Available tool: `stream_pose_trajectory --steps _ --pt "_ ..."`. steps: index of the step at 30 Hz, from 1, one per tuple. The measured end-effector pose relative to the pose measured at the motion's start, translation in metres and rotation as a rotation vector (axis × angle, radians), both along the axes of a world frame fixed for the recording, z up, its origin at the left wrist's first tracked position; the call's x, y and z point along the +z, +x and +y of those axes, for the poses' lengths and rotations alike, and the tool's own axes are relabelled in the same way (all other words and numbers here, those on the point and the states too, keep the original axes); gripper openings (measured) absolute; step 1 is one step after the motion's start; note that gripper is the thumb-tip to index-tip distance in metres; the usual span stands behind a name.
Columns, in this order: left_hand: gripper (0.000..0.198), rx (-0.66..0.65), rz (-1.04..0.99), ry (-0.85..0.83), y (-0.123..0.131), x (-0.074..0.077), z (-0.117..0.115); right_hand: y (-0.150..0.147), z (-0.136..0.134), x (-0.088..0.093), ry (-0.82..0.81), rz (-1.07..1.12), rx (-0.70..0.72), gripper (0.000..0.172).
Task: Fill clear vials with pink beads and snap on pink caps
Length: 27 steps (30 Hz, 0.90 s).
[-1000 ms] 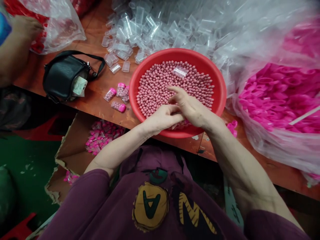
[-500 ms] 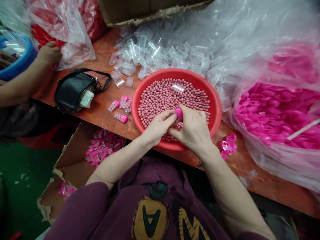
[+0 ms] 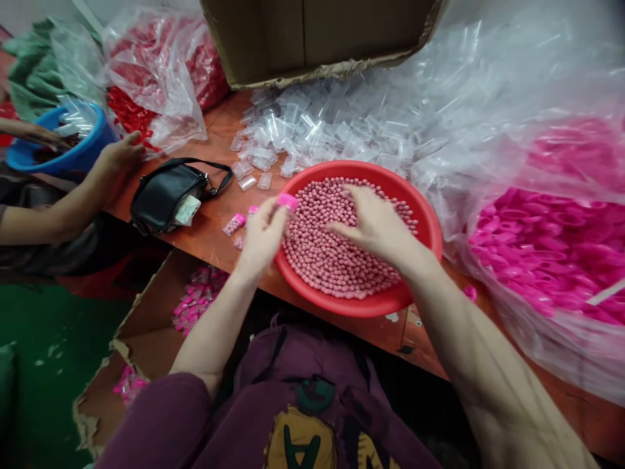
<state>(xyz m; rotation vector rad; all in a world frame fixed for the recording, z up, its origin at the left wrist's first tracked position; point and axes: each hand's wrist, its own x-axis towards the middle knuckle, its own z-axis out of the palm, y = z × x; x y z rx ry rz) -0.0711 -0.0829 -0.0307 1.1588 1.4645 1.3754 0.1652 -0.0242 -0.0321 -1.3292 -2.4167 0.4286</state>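
My left hand (image 3: pixel 263 231) pinches a small pink-capped container (image 3: pixel 287 200) at the left rim of the red basin (image 3: pixel 430 215); the fingers hide most of its body. Over the pink beads (image 3: pixel 336 260) in the basin, my right hand (image 3: pixel 378 225) hangs with thumb and fingers apart, and nothing shows between them. On the table left of the basin lie a few clear containers filled with beads, one a pink-capped container (image 3: pixel 234 225). Behind the basin spreads a heap of clear plastic cases (image 3: pixel 312 130).
To the right lies a plastic bag of pink caps (image 3: pixel 541 247). A black handbag (image 3: pixel 168 195) sits at left, beside a co-worker's arm (image 3: pixel 92 189) and a blue basin (image 3: pixel 90 143). A cardboard box (image 3: pixel 151 312) with filled containers stands below the table edge.
My hands have parted: the left carried the pink-capped container leftward, the right opened over the beads. The clear case lying on the beads no longer shows. The view has shifted.
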Motion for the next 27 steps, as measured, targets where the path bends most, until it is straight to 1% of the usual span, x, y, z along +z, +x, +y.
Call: stream_pose_trajectory --steps 2,3,5,6,7,8,9,10,12,13,14,16,18,19,20,21,22,24,25,27 --pt "0.021 0.218 0.114 0.037 -0.036 -0.006 0.015 0.003 0.029 -0.008 0.029 -0.137 -0.164 0.064" --pt "0.021 0.276 0.171 0.019 -0.051 -0.008 0.021 0.004 0.041 -0.014 0.038 -0.183 -0.205 0.055" --pt "0.023 0.334 0.292 -0.016 -0.070 -0.010 0.029 0.005 0.056 -0.028 0.045 -0.201 -0.212 0.040" --pt "0.026 0.339 0.354 -0.011 -0.072 -0.009 0.031 0.004 0.059 -0.033 0.045 -0.183 -0.194 0.036" --pt "0.029 0.336 0.413 0.015 -0.068 -0.007 0.032 0.004 0.060 -0.038 0.043 -0.162 -0.171 0.034" --pt "0.031 0.308 0.466 0.059 -0.060 -0.003 0.033 0.003 0.059 -0.040 0.043 -0.136 -0.138 0.032" --pt "0.031 0.247 0.509 0.112 -0.049 0.000 0.035 0.003 0.056 -0.041 0.051 -0.101 -0.093 0.031" --pt "0.029 0.149 0.538 0.162 -0.034 0.004 0.037 0.002 0.052 -0.040 0.063 -0.057 -0.041 0.032" --pt "0.027 -0.179 0.562 0.219 -0.004 0.010 0.043 0.002 0.041 -0.037 0.090 0.068 0.058 0.040" --pt "0.027 -0.322 0.574 0.216 0.010 0.010 0.047 0.002 0.035 -0.036 0.102 0.136 0.091 0.047" --pt "0.026 -0.434 0.583 0.202 0.022 0.010 0.051 0.003 0.029 -0.036 0.109 0.194 0.109 0.052" --pt "0.019 -0.571 0.609 0.158 0.038 0.006 0.060 0.008 0.017 -0.036 0.112 0.273 0.112 0.059" --pt "0.014 -0.654 0.668 0.119 0.044 -0.001 0.067 0.016 0.006 -0.037 0.106 0.328 0.113 0.069" --pt "0.016 -0.681 0.721 0.106 0.045 -0.003 0.070 0.022 0.001 -0.037 0.101 0.341 0.108 0.074" --pt "0.018 -0.694 0.786 0.101 0.044 -0.006 0.072 0.029 -0.005 -0.036 0.099 0.347 0.094 0.078" --pt "0.020 -0.688 0.856 0.100 0.042 -0.008 0.074 0.037 -0.011 -0.034 0.108 0.349 0.068 0.078" --pt "0.022 -0.666 0.923 0.099 0.041 -0.010 0.076 0.046 -0.018 -0.031 0.124 0.350 0.036 0.074" --pt "0.033 -0.633 1.028 0.101 0.042 -0.014 0.080 0.068 -0.034 -0.026 0.160 0.363 -0.048 0.055" --pt "0.038 -0.649 1.065 0.095 0.044 -0.017 0.081 0.079 -0.042 -0.024 0.174 0.377 -0.099 0.046" --pt "0.040 -0.744 1.117 0.072 0.055 -0.027 0.083 0.105 -0.059 -0.025 0.163 0.400 -0.223 0.035"
